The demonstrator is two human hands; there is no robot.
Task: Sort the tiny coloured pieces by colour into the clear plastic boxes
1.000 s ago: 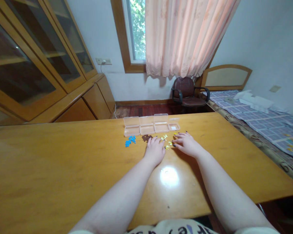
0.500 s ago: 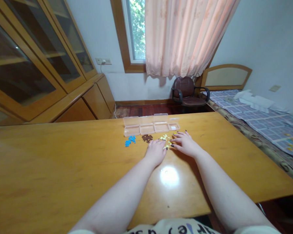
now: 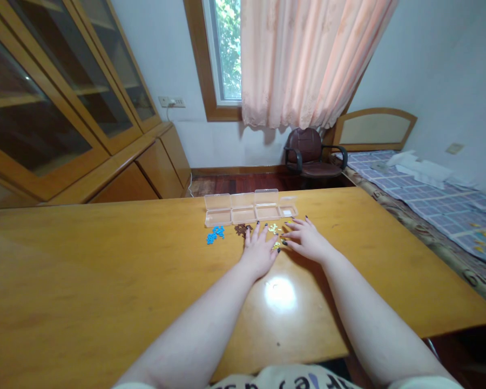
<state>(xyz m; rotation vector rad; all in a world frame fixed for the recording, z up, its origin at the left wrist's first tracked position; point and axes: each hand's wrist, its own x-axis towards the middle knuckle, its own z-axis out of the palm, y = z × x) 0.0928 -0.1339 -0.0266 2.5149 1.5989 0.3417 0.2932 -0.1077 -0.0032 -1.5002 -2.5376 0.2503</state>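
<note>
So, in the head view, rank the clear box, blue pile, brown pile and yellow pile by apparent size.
1. Clear box.
2. Blue pile.
3. Brown pile and yellow pile: unranked, both partly hidden under the left hand and right hand.

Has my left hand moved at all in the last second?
Yes. The left hand has spread its fingers and reached forward, closer to the clear compartment box, with fingertips now level with the brown pieces.
</note>
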